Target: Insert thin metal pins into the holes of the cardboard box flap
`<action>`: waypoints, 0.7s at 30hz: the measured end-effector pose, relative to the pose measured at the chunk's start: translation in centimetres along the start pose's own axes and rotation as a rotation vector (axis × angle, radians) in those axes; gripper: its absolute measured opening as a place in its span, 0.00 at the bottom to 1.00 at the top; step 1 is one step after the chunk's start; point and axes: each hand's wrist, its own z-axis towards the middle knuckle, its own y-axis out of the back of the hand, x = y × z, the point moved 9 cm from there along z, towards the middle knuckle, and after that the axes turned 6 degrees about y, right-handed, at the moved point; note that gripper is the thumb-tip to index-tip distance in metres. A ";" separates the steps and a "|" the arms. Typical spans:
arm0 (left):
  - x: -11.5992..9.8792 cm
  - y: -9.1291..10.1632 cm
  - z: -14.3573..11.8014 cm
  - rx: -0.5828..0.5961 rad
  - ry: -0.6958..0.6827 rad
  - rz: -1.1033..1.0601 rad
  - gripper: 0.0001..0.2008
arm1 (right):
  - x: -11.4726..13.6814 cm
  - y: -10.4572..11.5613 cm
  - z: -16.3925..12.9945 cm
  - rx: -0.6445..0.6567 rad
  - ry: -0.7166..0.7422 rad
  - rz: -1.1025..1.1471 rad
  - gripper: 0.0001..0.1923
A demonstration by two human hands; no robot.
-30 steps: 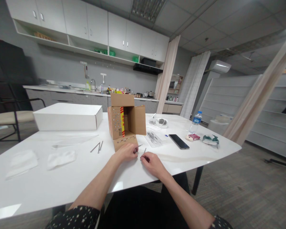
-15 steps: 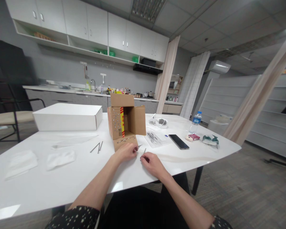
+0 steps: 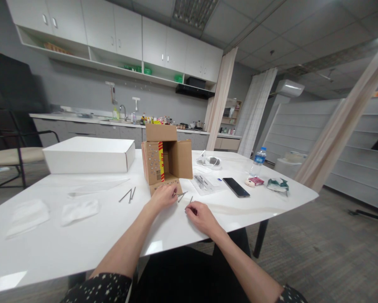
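Note:
My left hand (image 3: 165,197) is closed in front of the cardboard box, its fingers pinching a long metal nail (image 3: 182,194) that points right. Just below that nail, a second nail (image 3: 180,198) lies on the table. My right hand (image 3: 201,215) rests on the tabletop with curled fingers, and a thin nail (image 3: 191,199) sticks up from its fingertips. The open cardboard box (image 3: 185,160) faces me, with small shiny bits dotting its left side and lower flap. Part of that flap is hidden behind my left hand.
Three more nails (image 3: 125,195) lie to the left, beyond two white cloths (image 3: 80,211). A flat white box (image 3: 89,155) stands behind them. On the right are a clear pouch of metal tools (image 3: 204,184), a phone (image 3: 236,187), a small pink-and-white packet (image 3: 255,181) and a water bottle (image 3: 258,162).
My left hand has shifted slightly left and away from me, uncovering a nail on the table beside the one it pinches. My right hand stays in place.

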 end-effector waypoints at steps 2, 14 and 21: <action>0.8 0.8 0.1 -0.039 0.075 0.058 0.06 | 0.0 0.0 0.0 0.003 -0.001 0.000 0.08; 6.3 4.8 -1.1 -0.172 0.468 0.126 0.14 | 0.2 0.2 0.0 0.012 -0.023 -0.006 0.09; 7.6 6.3 -1.8 -0.213 0.543 0.071 0.15 | 0.2 0.3 -0.1 0.012 -0.028 -0.007 0.09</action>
